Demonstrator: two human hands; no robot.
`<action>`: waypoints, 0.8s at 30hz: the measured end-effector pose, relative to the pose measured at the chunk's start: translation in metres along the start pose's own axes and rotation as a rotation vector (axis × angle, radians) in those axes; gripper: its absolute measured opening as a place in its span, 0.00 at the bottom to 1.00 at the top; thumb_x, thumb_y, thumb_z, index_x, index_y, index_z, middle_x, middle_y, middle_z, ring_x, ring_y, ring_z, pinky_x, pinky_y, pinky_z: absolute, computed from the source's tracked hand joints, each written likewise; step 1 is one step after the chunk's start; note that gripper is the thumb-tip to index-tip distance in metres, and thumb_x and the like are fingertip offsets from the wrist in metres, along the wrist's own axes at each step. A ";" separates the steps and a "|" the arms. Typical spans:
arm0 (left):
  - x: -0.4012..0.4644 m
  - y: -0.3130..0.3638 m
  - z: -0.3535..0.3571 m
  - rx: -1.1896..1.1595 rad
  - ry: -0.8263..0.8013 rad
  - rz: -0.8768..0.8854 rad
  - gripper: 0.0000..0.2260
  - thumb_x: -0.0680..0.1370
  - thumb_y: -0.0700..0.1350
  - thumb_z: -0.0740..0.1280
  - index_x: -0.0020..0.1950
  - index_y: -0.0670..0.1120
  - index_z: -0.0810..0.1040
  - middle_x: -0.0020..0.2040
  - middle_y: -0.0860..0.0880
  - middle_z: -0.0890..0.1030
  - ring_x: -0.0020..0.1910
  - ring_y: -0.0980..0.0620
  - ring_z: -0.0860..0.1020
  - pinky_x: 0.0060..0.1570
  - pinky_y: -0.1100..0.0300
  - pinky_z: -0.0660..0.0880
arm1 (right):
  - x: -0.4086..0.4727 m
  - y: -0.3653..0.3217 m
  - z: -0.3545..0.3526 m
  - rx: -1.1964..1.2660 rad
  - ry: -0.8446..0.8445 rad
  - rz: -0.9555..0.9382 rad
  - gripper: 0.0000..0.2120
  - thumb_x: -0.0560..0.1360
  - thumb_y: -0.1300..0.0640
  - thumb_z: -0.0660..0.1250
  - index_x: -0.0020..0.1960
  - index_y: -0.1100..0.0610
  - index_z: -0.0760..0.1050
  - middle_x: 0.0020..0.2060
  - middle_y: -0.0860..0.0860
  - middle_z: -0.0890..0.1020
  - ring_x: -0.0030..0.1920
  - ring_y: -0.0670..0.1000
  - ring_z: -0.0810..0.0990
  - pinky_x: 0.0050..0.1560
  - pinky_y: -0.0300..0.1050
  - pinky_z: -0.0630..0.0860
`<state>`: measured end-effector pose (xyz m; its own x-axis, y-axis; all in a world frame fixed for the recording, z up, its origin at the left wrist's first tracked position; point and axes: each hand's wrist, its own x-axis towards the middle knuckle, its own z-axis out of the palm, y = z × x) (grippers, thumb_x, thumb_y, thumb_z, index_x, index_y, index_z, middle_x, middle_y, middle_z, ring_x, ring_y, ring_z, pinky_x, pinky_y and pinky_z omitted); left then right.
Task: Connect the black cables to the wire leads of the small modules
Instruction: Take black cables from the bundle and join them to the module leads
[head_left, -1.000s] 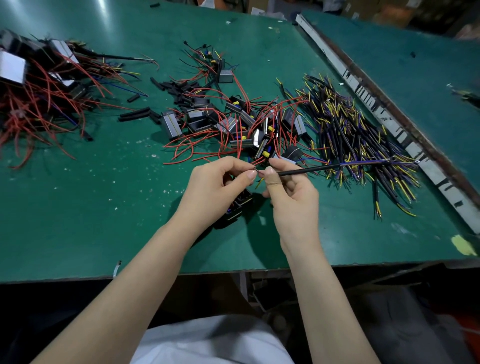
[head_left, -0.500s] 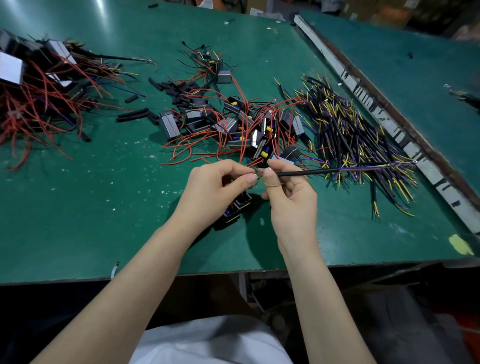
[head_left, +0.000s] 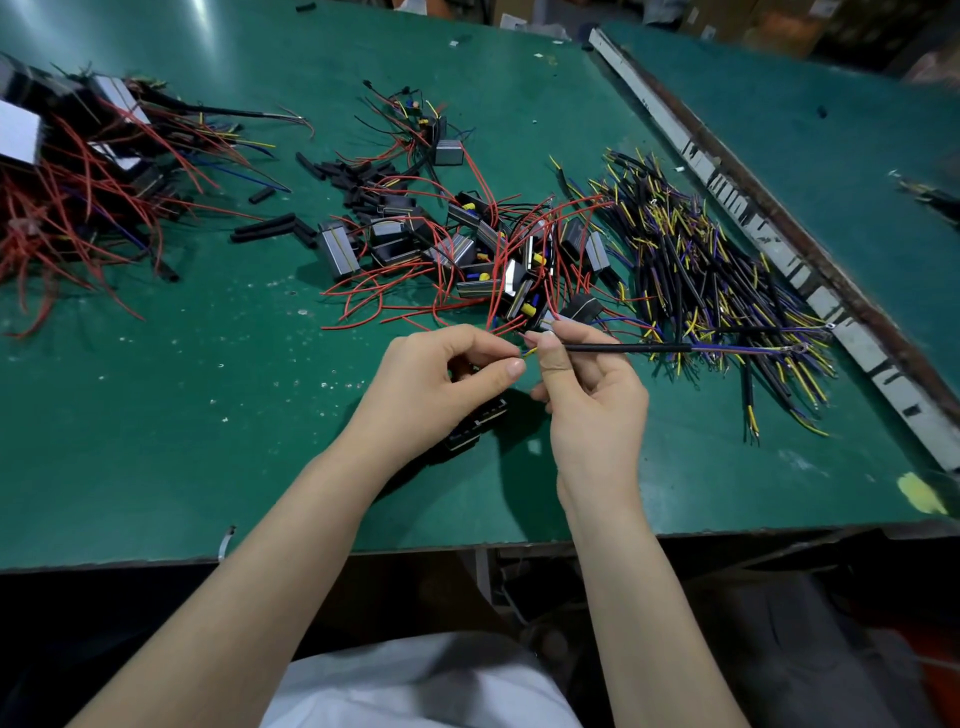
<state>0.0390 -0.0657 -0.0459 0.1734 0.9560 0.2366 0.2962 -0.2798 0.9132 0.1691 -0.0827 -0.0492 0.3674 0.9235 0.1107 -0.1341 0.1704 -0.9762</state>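
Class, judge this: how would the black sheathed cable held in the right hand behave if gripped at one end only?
The black sheathed cable probably stays fairly stiff: it juts out level from the right hand, unsupported. It looks light, since a fingertip pinch carries it. Its thin purple and yellow leads would likely flex more easily.

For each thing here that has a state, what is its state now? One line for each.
left hand: pinches a thin wire lead.
right hand: pinches the black cable's near end.
black cable: held level above the table.
module: under the left hand, mostly hidden.
cable pile: loose, unsorted.
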 end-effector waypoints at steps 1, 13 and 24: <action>0.000 0.000 0.000 0.000 -0.005 0.001 0.06 0.73 0.46 0.72 0.43 0.59 0.80 0.39 0.60 0.82 0.40 0.49 0.78 0.41 0.63 0.73 | 0.000 0.000 0.000 -0.001 -0.007 0.002 0.04 0.77 0.62 0.67 0.48 0.53 0.76 0.50 0.57 0.83 0.39 0.45 0.79 0.33 0.33 0.72; 0.001 -0.003 -0.001 -0.024 0.071 -0.069 0.04 0.72 0.47 0.73 0.40 0.54 0.79 0.39 0.55 0.83 0.41 0.51 0.79 0.44 0.57 0.75 | -0.003 -0.002 -0.001 -0.025 -0.063 0.000 0.06 0.77 0.62 0.66 0.50 0.53 0.75 0.39 0.47 0.84 0.34 0.41 0.77 0.33 0.30 0.71; 0.001 -0.003 -0.002 -0.007 0.047 0.013 0.07 0.75 0.45 0.70 0.46 0.58 0.80 0.40 0.55 0.82 0.42 0.56 0.78 0.48 0.53 0.74 | -0.001 0.004 -0.001 -0.078 -0.068 -0.008 0.07 0.78 0.62 0.65 0.50 0.50 0.73 0.41 0.53 0.82 0.32 0.41 0.75 0.33 0.31 0.71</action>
<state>0.0359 -0.0638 -0.0477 0.1325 0.9554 0.2640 0.2871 -0.2919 0.9124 0.1693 -0.0835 -0.0531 0.3047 0.9438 0.1280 -0.0584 0.1526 -0.9866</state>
